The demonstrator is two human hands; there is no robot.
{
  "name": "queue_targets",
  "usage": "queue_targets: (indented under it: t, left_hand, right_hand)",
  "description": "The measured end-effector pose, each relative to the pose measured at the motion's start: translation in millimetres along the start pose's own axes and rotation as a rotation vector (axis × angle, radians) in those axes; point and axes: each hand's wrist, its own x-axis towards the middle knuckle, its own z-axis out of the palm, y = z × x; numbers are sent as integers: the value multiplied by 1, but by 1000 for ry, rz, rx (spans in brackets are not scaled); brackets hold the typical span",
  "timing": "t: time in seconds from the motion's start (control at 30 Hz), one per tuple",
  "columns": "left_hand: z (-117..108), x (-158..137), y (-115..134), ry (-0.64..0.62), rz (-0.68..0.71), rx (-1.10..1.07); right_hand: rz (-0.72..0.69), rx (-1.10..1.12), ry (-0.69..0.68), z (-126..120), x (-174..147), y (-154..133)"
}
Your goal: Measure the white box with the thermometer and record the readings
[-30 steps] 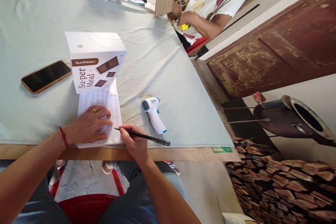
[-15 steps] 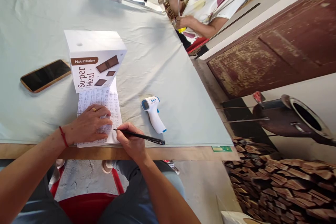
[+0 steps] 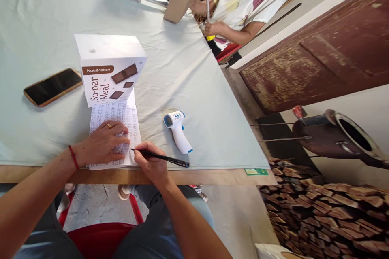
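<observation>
Two hands down on a sheet of paper [image 3: 127,119] full of tiny writing, near the front edge of the worktop [image 3: 45,20]. Left hand [image 3: 103,143] flat on the page, fingers spread, no grip on anything. Right hand [image 3: 152,164] with its grip closed around a black pen [image 3: 161,157], tip touching the paper. White box [image 3: 106,66] standing on the paper's far end. Phone [image 3: 53,87] to the left, white thermometer [image 3: 178,131] to the right.

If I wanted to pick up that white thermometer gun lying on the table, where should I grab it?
Probably by the handle of the thermometer gun. It lies flat on the table, handle pointing toward the near edge, so come from above and close across its narrow sides; the blue-screened head is bulkier.
</observation>
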Motion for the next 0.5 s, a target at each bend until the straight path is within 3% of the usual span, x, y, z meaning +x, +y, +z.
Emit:
queue_targets:
  t: [0.5]
  left_hand:
    - [0, 0, 0, 18, 1, -6]
  right_hand:
    - [-11, -10, -8, 1, 0, 2]
